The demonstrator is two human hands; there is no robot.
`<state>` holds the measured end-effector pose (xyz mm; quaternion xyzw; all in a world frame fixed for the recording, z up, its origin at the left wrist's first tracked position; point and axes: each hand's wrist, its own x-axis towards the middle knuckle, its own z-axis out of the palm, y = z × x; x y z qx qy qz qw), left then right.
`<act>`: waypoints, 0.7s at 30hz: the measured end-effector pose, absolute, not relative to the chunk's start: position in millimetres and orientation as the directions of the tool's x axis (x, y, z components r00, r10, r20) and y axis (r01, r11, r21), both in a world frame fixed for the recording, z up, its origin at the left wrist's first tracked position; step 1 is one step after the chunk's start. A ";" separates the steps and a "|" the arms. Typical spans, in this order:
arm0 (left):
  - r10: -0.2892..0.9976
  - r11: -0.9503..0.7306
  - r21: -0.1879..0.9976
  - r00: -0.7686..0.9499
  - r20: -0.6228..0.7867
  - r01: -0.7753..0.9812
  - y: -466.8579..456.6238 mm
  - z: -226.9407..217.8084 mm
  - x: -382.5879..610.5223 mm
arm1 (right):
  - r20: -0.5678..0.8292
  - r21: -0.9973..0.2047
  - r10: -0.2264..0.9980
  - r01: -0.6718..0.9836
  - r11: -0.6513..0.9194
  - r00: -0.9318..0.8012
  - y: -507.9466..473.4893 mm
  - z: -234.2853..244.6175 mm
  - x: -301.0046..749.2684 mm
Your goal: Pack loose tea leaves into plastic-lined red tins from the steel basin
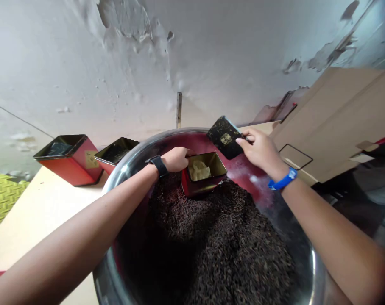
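My left hand [176, 159] is closed on the left edge of an open red tin [197, 186], which rests tilted on a heap of dark loose tea leaves [237, 241]. Inside the tin lies a pale, crumpled, translucent piece [199, 170], perhaps a bag. My right hand [259, 148] pinches the corner of a flat black lid [226, 137] with gold flecks and a gold square mark, held above and to the right of the tin. A large round metal basin [129, 161] surrounds the leaves; its inner wall looks reddish.
Two more open red tins [73, 165] stand left of the basin on a pale table [49, 212]. A cardboard box [345, 114] is at the right, with a thin black rectangular outline on its near part. Behind rises a peeling wall [132, 72]. Yellow woven material [4, 195] shows at far left.
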<state>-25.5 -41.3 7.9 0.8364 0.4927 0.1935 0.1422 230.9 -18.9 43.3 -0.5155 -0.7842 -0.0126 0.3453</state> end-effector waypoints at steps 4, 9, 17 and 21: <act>0.881 -0.469 0.445 0.438 0.179 0.763 -45.7 10.6 -20.9 | 0.280 -0.193 0.917 0.920 0.342 -0.283 2.2 1.0 227.1; 0.881 -0.467 0.468 0.444 0.167 0.750 -50.6 14.5 -17.2 | 0.168 -0.092 0.946 0.951 0.296 -0.278 9.3 -20.0 224.8; 0.859 -0.503 0.453 0.481 0.173 0.736 -48.2 13.0 -20.1 | 0.545 -0.231 0.701 0.722 0.652 -0.459 -42.1 34.3 202.9; 0.835 -0.541 0.462 0.511 0.202 0.703 -50.7 12.8 -13.6 | 0.227 0.019 0.724 0.746 0.666 -0.652 -64.7 19.1 182.6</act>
